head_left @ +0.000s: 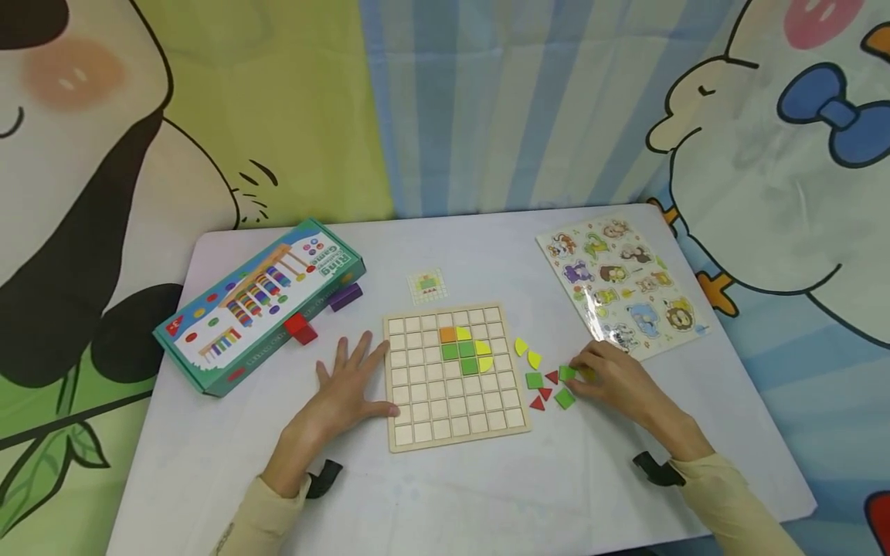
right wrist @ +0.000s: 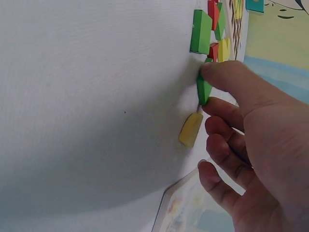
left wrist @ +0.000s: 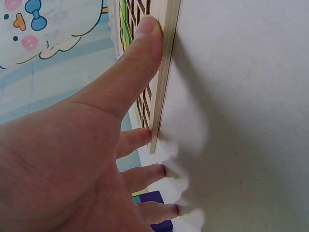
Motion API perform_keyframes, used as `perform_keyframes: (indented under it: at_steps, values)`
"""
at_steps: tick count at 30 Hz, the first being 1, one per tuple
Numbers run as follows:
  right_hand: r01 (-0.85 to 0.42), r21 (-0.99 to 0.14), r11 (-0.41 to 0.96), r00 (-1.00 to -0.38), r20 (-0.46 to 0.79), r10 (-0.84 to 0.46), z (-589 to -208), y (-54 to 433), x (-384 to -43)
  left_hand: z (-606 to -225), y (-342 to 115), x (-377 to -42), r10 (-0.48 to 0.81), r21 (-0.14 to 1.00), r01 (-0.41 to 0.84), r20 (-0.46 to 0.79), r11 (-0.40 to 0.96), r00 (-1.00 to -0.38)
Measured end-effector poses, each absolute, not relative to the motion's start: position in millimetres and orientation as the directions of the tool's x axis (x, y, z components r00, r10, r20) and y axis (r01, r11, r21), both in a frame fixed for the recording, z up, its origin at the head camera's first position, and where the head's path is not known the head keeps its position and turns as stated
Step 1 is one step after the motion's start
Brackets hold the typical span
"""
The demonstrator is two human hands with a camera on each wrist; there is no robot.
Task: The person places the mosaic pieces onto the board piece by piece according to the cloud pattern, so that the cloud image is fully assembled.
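Note:
A pale wooden grid board lies mid-table. In its cells sit an orange square, green squares and yellow pieces. My left hand spreads its fingers at the board's left side, the thumb resting on its edge. Right of the board, my right hand pinches a green square block between thumb and index finger. A yellow piece lies beside those fingers, partly hidden in the head view. Nearby are loose green squares, red triangles and yellow rounded pieces.
A green game box lies at the left, with a red block and a purple block against its side. Behind the board is a small pattern card. A glossy sheet of cartoon animals covers the back right.

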State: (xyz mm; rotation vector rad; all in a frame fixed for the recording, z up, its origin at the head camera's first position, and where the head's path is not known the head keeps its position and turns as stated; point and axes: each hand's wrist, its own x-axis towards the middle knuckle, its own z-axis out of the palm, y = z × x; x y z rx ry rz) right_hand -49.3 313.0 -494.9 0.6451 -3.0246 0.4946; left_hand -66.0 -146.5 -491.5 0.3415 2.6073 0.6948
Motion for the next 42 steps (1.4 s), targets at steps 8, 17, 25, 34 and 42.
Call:
perform_keyframes:
  at_steps: [8,17,25,34,42]
  values:
    - [-0.499,-0.276,0.822,-0.865,0.216,-0.453,-493.9,301.2,-64.6,-491.4,-147.2,-65.6,0.336,0.524,0.126,-0.327,0.842,-0.883]
    - [-0.643,-0.305,0.703,-0.766,0.274,-0.582,-483.4,240.5,-90.2,-492.3,-146.9,-67.1,0.332,0.519,0.123,-0.332,0.846,-0.883]
    - [-0.739,-0.301,0.603,-0.672,0.276,-0.687,-486.6,177.2,-102.0,-493.8,-148.5,-66.2,0.333,0.518,0.130,-0.320,0.845,-0.887]
    - [-0.770,-0.234,0.594,-0.639,0.271,-0.720,-493.9,152.7,-102.7,-492.0,-148.8,-64.6,0.335,0.529,0.129,-0.313,0.839,-0.889]
    - [-0.752,-0.228,0.618,-0.658,0.231,-0.716,-498.0,150.4,-100.4,-492.2,-148.8,-66.3,0.333,0.527,0.131,-0.309,0.840,-0.891]
